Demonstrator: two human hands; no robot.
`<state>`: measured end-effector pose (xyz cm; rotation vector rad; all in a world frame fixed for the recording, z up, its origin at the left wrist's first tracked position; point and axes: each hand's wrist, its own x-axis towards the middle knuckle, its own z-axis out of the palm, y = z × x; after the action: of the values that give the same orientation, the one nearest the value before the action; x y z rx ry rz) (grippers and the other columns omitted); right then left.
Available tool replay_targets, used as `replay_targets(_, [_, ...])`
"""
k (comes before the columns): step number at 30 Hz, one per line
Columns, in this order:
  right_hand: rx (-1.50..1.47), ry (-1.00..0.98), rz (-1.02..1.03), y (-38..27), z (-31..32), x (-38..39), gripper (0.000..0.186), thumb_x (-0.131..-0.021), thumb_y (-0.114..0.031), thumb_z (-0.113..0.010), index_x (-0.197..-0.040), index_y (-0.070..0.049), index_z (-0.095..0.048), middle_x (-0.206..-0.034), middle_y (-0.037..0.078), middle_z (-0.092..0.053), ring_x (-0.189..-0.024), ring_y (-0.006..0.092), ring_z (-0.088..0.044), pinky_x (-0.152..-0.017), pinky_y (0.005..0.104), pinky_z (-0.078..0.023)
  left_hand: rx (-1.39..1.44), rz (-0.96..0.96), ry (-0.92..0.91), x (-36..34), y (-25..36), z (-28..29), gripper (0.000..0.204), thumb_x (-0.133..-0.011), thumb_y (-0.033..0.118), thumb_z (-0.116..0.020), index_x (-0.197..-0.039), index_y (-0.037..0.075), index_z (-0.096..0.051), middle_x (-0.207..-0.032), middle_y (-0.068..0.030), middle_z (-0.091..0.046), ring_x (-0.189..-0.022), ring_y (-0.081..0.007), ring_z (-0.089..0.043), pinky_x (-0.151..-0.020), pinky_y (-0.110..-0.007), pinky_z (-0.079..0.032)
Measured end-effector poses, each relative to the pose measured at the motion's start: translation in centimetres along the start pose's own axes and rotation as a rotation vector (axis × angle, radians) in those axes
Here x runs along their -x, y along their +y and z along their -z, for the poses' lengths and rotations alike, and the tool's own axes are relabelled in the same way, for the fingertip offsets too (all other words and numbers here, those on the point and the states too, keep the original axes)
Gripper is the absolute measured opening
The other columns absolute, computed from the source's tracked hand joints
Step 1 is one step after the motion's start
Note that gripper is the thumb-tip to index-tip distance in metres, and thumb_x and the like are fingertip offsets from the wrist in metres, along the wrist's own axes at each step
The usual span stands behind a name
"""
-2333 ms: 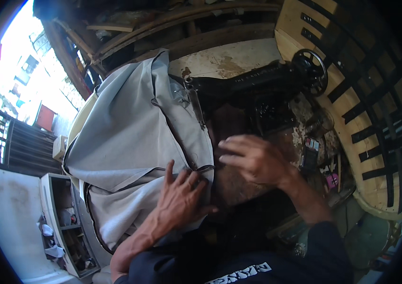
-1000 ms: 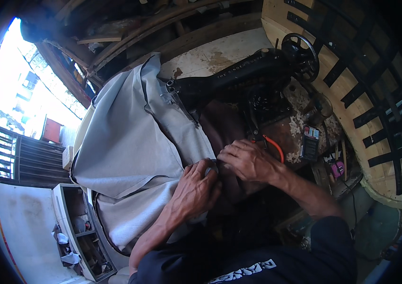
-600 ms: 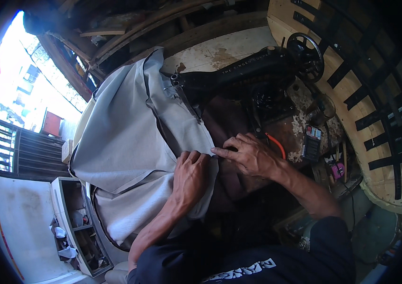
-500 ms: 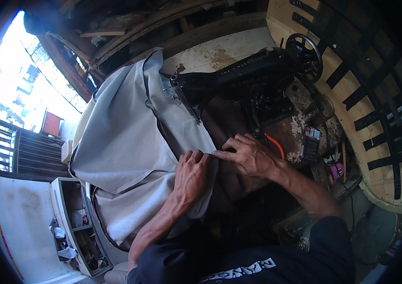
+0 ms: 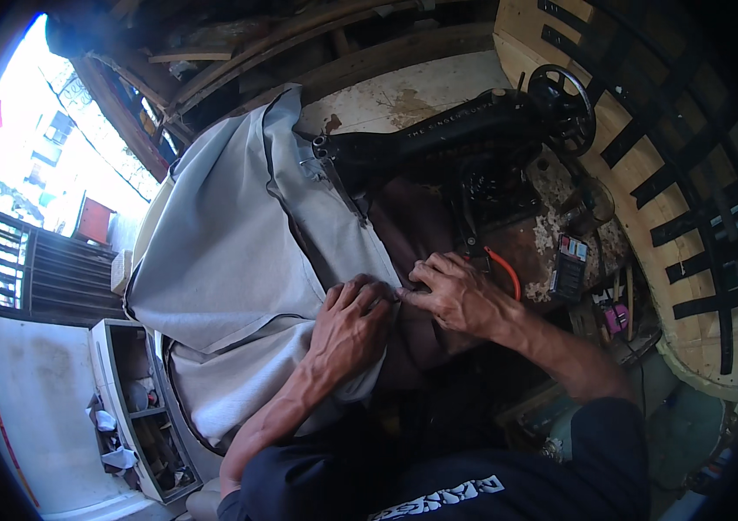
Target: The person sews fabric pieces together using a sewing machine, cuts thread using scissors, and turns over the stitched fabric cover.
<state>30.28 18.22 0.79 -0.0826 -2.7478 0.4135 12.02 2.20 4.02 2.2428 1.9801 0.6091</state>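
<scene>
A large sheet of light grey fabric [image 5: 221, 208] with dark-edged seams spreads over the left of the table and runs under the needle end of a black sewing machine [image 5: 421, 135]. Its near right edge lies between my hands. My left hand [image 5: 353, 321] has its fingers curled on that edge. Just to the right, my right hand [image 5: 460, 295] pinches the same edge, thumb toward the left hand. Dark brown fabric [image 5: 408, 226] lies beneath and to the right of the grey sheet. Scissors with orange handles [image 5: 505, 271] rest beyond my right hand, partly hidden.
A small dark box [image 5: 570, 265] and a clear glass [image 5: 593, 204] stand on the worn tabletop at right. Behind them leans a wooden frame with black straps [image 5: 647, 191]. An open grey cabinet [image 5: 138, 408] stands at lower left.
My right hand has shifted slightly right and down along the fabric edge. My left hand has turned a little, its knuckles still against the edge. The fabric under the machine looks unmoved.
</scene>
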Motion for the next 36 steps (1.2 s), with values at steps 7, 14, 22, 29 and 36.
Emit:
replay_targets(7, [0.116,0.057,0.028,-1.1,1.1,0.1,0.038,-0.087,-0.012,-0.068,-0.123,-0.016,-0.075,-0.132,0.005,-0.065,-0.125,0.0279,-0.060,-0.110,0.0497,-0.045,-0.099,-0.002,-0.091,1.3,-0.6,-0.8,0.036,-0.090,0.014,-0.068,-0.125,0.006,-0.066,-0.145,-0.0148,-0.061,-0.141,-0.0333,-0.052,-0.110,-0.048,-0.042])
replay_targets(14, [-0.004,0.002,0.003,-0.7,0.3,0.4,0.036,-0.091,-0.013,-0.062,-0.126,-0.009,-0.072,-0.130,0.006,-0.066,-0.127,0.0284,-0.059,-0.113,0.0527,-0.043,-0.076,0.053,-0.076,1.6,-0.4,-0.6,0.039,-0.094,0.018,-0.065,-0.132,0.007,-0.064,-0.148,-0.0123,-0.059,-0.142,-0.0299,-0.052,-0.113,-0.050,-0.040])
replay_targets(22, [-0.072,0.050,-0.054,-0.9,0.4,0.0,0.038,-0.086,-0.006,-0.065,-0.122,-0.010,-0.075,-0.127,0.011,-0.066,-0.121,0.0287,-0.062,-0.110,0.0498,-0.046,-0.071,0.052,-0.075,1.7,-0.9,-0.9,0.039,-0.096,0.018,-0.064,-0.134,0.008,-0.064,-0.149,-0.0099,-0.059,-0.142,-0.0285,-0.053,-0.115,-0.051,-0.039])
replay_targets(29, [-0.037,0.068,-0.067,-1.0,0.1,-0.5,0.039,-0.084,-0.003,-0.065,-0.121,-0.009,-0.076,-0.127,0.011,-0.066,-0.121,0.0301,-0.062,-0.110,0.0493,-0.046,-0.068,0.051,-0.137,1.7,-2.1,-0.7,0.046,-0.093,0.014,-0.063,-0.138,0.012,-0.061,-0.156,-0.0064,-0.052,-0.149,-0.0267,-0.044,-0.121,-0.053,-0.034])
replay_targets(36, [-0.016,0.036,-0.085,-1.1,-0.1,-1.0,0.048,-0.081,-0.002,-0.067,-0.127,-0.010,-0.073,-0.130,0.011,-0.063,-0.126,0.0308,-0.058,-0.113,0.0501,-0.044,-0.080,0.060,-0.174,1.4,-3.1,-0.7,0.049,-0.092,0.012,-0.058,-0.141,0.016,-0.059,-0.159,-0.0041,-0.049,-0.152,-0.0246,-0.040,-0.125,-0.055,-0.029])
